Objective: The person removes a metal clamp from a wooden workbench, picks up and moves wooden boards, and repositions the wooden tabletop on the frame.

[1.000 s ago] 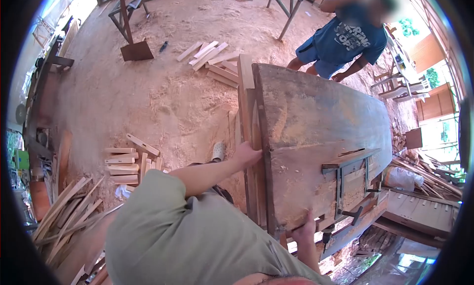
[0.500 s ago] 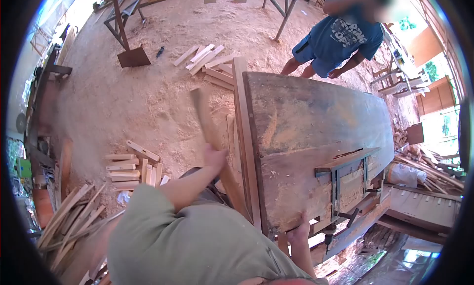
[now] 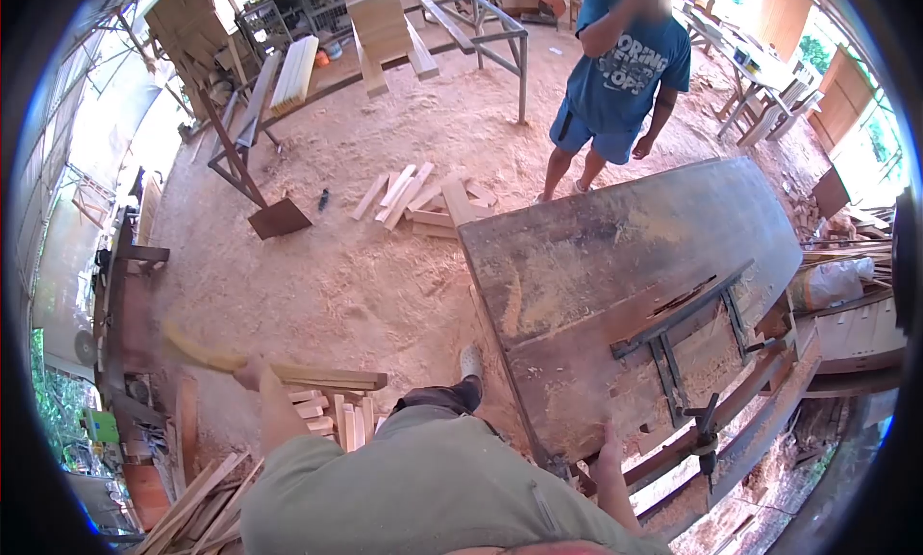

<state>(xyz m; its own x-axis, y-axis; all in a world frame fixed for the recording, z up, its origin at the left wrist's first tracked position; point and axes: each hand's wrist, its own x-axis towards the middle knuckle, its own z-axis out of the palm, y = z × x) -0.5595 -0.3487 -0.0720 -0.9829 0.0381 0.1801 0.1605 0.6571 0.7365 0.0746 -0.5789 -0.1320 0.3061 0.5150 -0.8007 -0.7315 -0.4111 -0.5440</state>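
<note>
Left hand [image 3: 252,372] clamps one board [image 3: 332,375]; right hand [image 3: 608,457] touches one table [image 3: 577,286], grip unclear. One sack [image 3: 833,284], contents hidden.

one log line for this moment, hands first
left hand: gripping curved wooden piece | right hand: at workbench edge | co-worker: standing beyond workbench | cut wood: piled on floor

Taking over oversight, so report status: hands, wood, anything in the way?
Left hand gripping curved wooden piece. Right hand at workbench. Short boards on floor nearby, possibly in the way.
</note>
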